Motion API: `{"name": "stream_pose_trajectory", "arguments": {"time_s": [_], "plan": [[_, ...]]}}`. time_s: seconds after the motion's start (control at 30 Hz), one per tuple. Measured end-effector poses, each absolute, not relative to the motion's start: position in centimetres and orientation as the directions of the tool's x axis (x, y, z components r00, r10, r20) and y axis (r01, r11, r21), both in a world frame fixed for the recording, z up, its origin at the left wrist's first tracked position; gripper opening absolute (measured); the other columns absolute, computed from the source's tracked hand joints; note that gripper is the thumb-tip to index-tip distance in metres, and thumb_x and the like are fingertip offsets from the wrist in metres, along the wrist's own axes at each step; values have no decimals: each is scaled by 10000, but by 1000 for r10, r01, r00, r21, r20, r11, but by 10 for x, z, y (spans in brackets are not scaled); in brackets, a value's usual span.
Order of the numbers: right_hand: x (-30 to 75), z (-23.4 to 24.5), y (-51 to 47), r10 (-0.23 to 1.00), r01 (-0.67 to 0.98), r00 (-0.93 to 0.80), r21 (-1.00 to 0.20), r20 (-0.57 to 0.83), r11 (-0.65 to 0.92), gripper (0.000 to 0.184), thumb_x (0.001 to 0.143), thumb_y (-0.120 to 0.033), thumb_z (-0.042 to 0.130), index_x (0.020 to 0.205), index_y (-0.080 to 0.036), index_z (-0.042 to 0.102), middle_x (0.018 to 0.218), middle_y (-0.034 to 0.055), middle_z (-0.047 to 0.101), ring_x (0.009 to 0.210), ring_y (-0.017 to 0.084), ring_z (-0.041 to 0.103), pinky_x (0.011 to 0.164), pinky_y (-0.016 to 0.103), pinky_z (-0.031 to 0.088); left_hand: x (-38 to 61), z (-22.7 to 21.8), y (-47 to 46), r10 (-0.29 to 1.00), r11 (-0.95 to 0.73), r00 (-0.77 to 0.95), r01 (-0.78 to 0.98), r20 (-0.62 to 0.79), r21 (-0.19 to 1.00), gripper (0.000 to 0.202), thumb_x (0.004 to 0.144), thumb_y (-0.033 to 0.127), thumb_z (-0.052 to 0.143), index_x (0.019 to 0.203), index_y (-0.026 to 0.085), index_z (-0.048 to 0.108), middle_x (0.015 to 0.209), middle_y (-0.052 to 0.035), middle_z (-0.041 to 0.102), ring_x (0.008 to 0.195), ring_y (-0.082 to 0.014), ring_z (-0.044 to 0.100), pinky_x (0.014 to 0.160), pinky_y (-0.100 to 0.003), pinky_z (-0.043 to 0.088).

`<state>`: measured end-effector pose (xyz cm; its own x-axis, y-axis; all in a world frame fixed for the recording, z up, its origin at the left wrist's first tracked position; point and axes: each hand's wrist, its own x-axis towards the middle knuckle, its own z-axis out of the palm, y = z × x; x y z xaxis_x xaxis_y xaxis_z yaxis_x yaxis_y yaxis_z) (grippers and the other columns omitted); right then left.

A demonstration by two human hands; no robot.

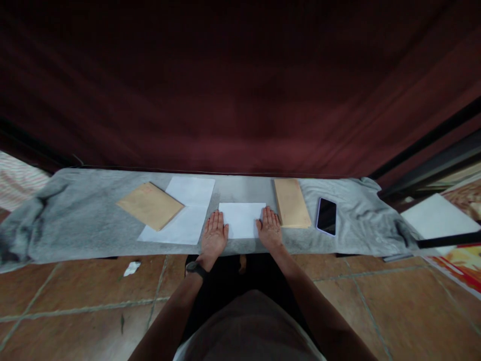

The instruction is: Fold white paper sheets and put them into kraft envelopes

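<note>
A white sheet of paper (242, 220), smaller than the sheets to its left, lies flat in front of me on the grey cloth. My left hand (215, 234) rests palm down beside its left edge, fingers stretched forward. On the opposite side, my right hand (269, 229) lies flat over the right edge, fingers straight and thumb out. Neither hand grips anything. Close to my right fingertips is a stack of brown envelopes (292, 203). Larger white sheets (190, 220) with a crease spread out to the left, partly covered by tilted brown envelopes (150, 205).
A phone (326, 216) with a dark screen lies right of the envelope stack. Grey cloth (82, 215) covers the narrow surface, with a dark red curtain (240, 100) rising behind it. A crumpled white scrap (132, 268) is on the tiled floor (93, 286).
</note>
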<state>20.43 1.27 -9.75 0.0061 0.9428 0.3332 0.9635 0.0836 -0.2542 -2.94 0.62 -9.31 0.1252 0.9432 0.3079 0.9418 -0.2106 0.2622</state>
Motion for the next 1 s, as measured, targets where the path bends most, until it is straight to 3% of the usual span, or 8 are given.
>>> {"name": "stream_pose_trajectory", "arguments": {"time_s": [0.13,0.27,0.4,0.57,0.77,1.0], "plan": [[193,-82,-6,953,955,-49,-266,300,133,564,1048,-288,346,1549,-28,342,1599,206,362,1472,321,365,1191,505,306,-21,-85,-2,938,-212,122,942,323,259,603,1029,328,308,1584,98,267,1622,-174,329,1532,-304,243,1215,-556,308],[174,-75,-37,936,911,-215,-287,279,295,545,1052,-295,365,1564,-110,345,1613,130,367,1496,274,337,1216,470,289,-4,-77,-22,921,-337,265,910,286,240,582,1039,315,316,1582,112,271,1635,-137,321,1540,-257,228,1240,-496,289],[167,-80,-59,923,887,-286,-295,257,356,556,1049,-325,407,1574,-154,337,1599,115,393,1475,254,381,1221,464,289,3,-76,-43,903,-408,359,889,238,206,555,1040,290,321,1567,119,312,1621,-126,357,1531,-242,260,1233,-471,309],[180,-86,-65,932,899,-256,-291,256,326,622,1040,-359,438,1595,-130,272,1608,133,368,1484,266,363,1222,460,286,-8,-79,-53,907,-392,355,907,227,151,580,1034,343,373,1549,79,334,1600,-166,380,1517,-259,297,1228,-464,318],[199,-86,-70,949,913,-198,-305,247,270,632,1048,-360,418,1603,-115,242,1616,155,347,1493,284,342,1216,469,286,-20,-84,-59,916,-355,320,927,241,119,652,1032,394,381,1578,62,249,1613,-198,337,1525,-277,270,1228,-484,312],[213,-80,-69,967,916,-119,-351,227,196,542,1055,-349,392,1542,-112,381,1572,174,429,1442,300,409,1177,474,324,-10,-76,-65,924,-321,284,940,254,116,658,1035,399,379,1579,57,242,1617,-209,322,1525,-296,265,1234,-512,286]]}}
